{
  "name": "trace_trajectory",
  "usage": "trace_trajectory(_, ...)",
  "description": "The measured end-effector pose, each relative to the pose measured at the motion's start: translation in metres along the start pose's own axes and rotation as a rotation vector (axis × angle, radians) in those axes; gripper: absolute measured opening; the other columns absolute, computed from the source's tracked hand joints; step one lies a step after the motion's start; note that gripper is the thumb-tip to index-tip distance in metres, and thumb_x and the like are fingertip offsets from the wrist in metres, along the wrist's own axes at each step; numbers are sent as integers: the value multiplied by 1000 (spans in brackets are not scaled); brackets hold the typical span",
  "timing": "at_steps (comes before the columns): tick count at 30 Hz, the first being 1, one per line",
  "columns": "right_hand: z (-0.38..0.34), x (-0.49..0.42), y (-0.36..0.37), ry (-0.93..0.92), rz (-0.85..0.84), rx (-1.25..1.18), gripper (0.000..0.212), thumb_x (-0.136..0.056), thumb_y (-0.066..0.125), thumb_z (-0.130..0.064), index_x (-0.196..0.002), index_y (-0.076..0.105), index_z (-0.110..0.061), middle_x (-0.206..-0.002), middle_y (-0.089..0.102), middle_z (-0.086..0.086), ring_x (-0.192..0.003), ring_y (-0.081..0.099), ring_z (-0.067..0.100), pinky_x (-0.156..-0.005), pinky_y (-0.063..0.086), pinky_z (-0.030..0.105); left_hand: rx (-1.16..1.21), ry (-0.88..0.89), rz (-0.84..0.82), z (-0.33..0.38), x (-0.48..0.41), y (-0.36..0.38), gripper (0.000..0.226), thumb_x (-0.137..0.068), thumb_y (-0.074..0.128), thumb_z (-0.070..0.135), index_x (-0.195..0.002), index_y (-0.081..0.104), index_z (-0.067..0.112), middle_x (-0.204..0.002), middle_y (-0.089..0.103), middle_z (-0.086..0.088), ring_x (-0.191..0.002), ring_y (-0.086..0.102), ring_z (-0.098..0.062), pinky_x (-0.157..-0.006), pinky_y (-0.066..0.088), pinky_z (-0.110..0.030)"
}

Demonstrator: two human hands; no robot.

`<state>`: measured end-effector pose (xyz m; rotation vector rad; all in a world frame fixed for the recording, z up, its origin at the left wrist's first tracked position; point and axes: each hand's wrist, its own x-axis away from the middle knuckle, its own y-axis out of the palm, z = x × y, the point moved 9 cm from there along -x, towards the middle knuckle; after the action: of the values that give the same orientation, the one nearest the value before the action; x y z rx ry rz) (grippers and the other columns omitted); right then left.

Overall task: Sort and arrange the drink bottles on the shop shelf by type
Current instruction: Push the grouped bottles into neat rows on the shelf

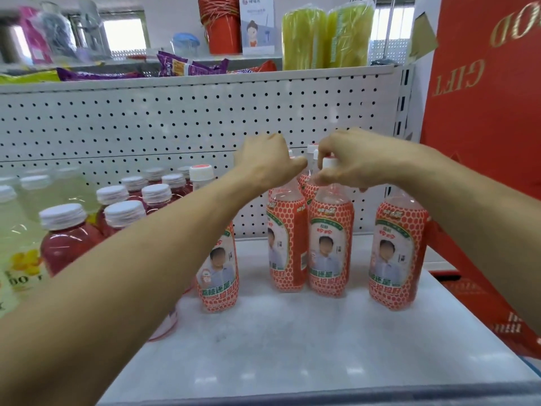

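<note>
Head view, the only one. White shelf (292, 356) with a pegboard back (146, 121).

Task items: four bottles with red honeycomb labels stand upright in a loose front row on the right half of the shelf.
- bottle 1 (219, 276): leftmost, partly behind the left forearm.
- bottle 2 (285, 244) and bottle 3 (330, 250): just beside each other; touching or not, can't tell.
- bottle 4 (398, 253): apart, on the right.
- Same type again behind 2 and 3; only the back-row caps (311, 148) and bits of label show.

Right hand (351, 162): grip closed on the white cap (330, 163) of bottle 3, thumb and fingertips pinching it from above. Bottle 3's base sits on the shelf.

Left hand (268, 162): back of the hand faces the camera, fingers curled down over the top of bottle 2, thumb pointing right. The cap and the contact are hidden, so I can't tell whether this grip holds anything.

Left part of the shelf: dark red juice bottles (70, 247) with ribbed white caps, packed in rows. Pale yellow drinks (17, 227) sit further left. One taller pink-topped cap (200, 171) stands at the right edge of the red group, its body hidden by the forearm.

Upper shelf (205, 80): purple snack packs (190, 65), a stack of red buckets (218, 24), two wrapped green-yellow packs (325, 36).

Red gift box (483, 112) with gold lettering stands at the right end of the shelf.
</note>
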<state>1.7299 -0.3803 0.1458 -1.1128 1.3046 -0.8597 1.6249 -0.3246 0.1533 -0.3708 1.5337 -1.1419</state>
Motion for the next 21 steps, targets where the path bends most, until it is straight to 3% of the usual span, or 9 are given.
trace_trajectory(3, 2, 3, 0, 12, -1, -38, 25, -92, 66, -36, -99, 62, -13, -91, 66, 6, -64, 69, 19, -60, 57, 34, 41, -33, -26, 1, 3, 7, 50, -92, 53, 52, -61, 46, 14, -57, 52, 0, -55, 59, -22, -65, 56, -31)
trace_trajectory(5, 2, 3, 1, 11, 5, -54, 24, -93, 66, -34, -102, 62, -12, -95, 66, 7, -65, 70, 20, -63, 60, 36, 71, -1, -103, 3, 5, 9, 44, -94, 53, 55, -76, 55, 15, -68, 59, 1, -62, 64, -22, -65, 58, -32)
trace_trajectory(8, 2, 3, 3, 15, 8, -70, 24, -93, 65, -32, -106, 61, -12, -95, 65, 8, -66, 71, 21, -66, 62, 41, 285, 101, -322, 7, 17, 12, 17, -96, 61, 38, -105, 61, 23, -88, 59, 5, -69, 65, -17, -57, 57, -27)
trace_trajectory(10, 1, 4, 4, 21, 8, -78, 25, -94, 65, -30, -110, 60, -12, -99, 64, 9, -69, 71, 22, -67, 62, 42, 355, 142, -372, 4, 21, 11, 19, -96, 63, 26, -114, 61, 27, -90, 54, 11, -66, 65, -15, -56, 55, -25)
trace_trajectory(16, 0, 2, 6, 24, 31, -101, 25, -95, 63, -29, -115, 56, -15, -102, 62, 7, -73, 68, 21, -70, 60, 40, 396, 81, -186, -7, 21, 10, 33, -90, 71, 37, -107, 55, 15, -83, 58, 3, -55, 61, -10, -39, 44, -14)
trace_trajectory(21, 0, 3, 8, 25, 64, -85, 27, -96, 61, -32, -118, 53, -19, -105, 60, 5, -80, 61, 18, -68, 50, 34, 364, 70, -170, -7, 25, 10, 38, -90, 69, 41, -113, 52, 16, -89, 59, 1, -60, 62, -12, -43, 47, -16)
